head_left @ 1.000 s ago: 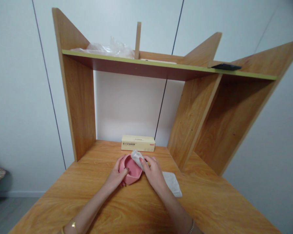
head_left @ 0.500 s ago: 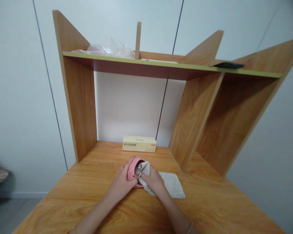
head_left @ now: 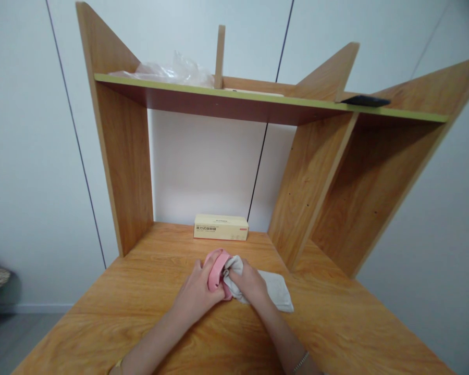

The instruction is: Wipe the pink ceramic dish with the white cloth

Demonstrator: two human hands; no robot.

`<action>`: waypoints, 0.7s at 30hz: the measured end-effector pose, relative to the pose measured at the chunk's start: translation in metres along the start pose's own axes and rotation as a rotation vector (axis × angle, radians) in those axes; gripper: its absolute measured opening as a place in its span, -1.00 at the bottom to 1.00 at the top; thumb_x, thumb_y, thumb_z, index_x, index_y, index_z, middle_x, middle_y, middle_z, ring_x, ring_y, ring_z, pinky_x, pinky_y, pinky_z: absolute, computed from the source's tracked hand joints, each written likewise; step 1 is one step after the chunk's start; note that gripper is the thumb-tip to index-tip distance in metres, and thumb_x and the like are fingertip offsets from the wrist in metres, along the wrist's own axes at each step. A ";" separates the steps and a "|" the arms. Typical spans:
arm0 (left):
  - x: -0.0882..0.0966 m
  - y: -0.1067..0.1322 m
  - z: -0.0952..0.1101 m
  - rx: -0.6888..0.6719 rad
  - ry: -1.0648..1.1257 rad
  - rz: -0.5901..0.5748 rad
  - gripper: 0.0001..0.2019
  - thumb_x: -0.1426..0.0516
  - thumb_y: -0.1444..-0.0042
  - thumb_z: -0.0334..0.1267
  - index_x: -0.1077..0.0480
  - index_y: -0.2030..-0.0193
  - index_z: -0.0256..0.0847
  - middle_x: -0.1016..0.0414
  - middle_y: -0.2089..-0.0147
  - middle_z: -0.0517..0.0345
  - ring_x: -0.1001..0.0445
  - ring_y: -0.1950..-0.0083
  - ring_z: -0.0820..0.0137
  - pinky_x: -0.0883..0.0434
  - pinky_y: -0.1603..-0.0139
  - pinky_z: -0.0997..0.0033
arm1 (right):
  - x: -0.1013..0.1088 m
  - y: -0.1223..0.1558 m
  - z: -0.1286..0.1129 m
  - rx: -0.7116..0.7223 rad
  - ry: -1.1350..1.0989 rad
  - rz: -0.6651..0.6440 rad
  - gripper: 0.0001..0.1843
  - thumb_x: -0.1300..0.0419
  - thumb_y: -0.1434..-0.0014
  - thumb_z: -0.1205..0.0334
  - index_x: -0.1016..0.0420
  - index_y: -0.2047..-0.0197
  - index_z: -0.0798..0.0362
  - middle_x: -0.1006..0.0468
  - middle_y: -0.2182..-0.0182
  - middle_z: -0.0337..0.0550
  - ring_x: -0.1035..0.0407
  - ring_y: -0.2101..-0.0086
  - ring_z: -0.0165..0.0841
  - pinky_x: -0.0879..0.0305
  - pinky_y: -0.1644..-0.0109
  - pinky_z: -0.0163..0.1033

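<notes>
My left hand [head_left: 198,290] is wrapped round a pink, rounded, hollow container [head_left: 217,272], whose exact kind I cannot make out. It is held tilted just above or on the desk, with its opening facing right. In my right hand [head_left: 252,284] is a bunched light grey cloth [head_left: 235,266], pressed at the container's opening. Part of the grey cloth, or a second one beneath it, lies flat on the desk to the right of that hand. The fingertips of the right hand are partly hidden by the cloth.
A cream cardboard box [head_left: 221,228] stands at the back of the wooden desk [head_left: 320,323]. Upright wooden panels [head_left: 125,166] carry a shelf above. On this shelf are a clear plastic bag [head_left: 172,72] and a flat black object [head_left: 365,100].
The pink container has turned in my left hand, so less of its inside shows. My right hand and the cloth have shifted slightly against its opening. The view has moved a little.
</notes>
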State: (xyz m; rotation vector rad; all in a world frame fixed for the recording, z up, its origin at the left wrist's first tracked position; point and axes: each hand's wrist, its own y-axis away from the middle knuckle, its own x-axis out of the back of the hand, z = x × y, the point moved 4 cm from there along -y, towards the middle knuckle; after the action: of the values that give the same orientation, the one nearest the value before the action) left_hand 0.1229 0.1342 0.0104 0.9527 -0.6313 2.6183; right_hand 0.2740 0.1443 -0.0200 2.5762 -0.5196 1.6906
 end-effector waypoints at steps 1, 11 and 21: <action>0.000 0.000 0.000 0.006 -0.005 -0.012 -0.31 -0.14 0.17 -0.25 -0.04 -0.17 -0.02 -0.27 0.08 0.07 -0.36 0.15 0.28 -0.29 0.11 0.35 | -0.002 0.000 0.001 0.003 -0.016 -0.026 -0.57 0.02 -0.07 0.02 -0.30 0.03 0.04 -0.53 0.30 -0.07 -0.40 0.29 -0.25 -0.14 0.36 -0.30; 0.005 0.005 0.004 -0.027 -0.113 -0.061 -0.34 -0.08 0.13 -0.30 -0.01 -0.18 0.07 -0.26 0.00 0.11 -0.36 0.09 0.29 -0.28 0.09 0.37 | 0.009 0.002 -0.007 0.166 0.006 0.142 -0.38 -0.05 -0.01 0.26 -0.06 -0.17 0.13 -0.50 0.23 0.01 -0.36 0.21 -0.22 -0.16 0.17 -0.24; 0.003 0.004 -0.015 0.059 -0.075 0.069 -0.16 -0.09 0.05 0.01 0.28 -0.27 -0.16 -0.31 -0.04 -0.03 -0.36 0.03 0.14 -0.29 0.10 0.24 | -0.016 -0.002 0.010 0.120 -0.519 0.232 -0.52 0.08 -0.04 0.33 -0.19 -0.07 0.15 -0.42 0.08 -0.01 -0.29 0.07 -0.31 -0.17 0.05 -0.27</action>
State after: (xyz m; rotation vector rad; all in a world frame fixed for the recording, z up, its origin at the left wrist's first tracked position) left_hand 0.1106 0.1383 0.0007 1.0701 -0.6185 2.6864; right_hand 0.2778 0.1489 -0.0382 3.1558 -0.7761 1.1046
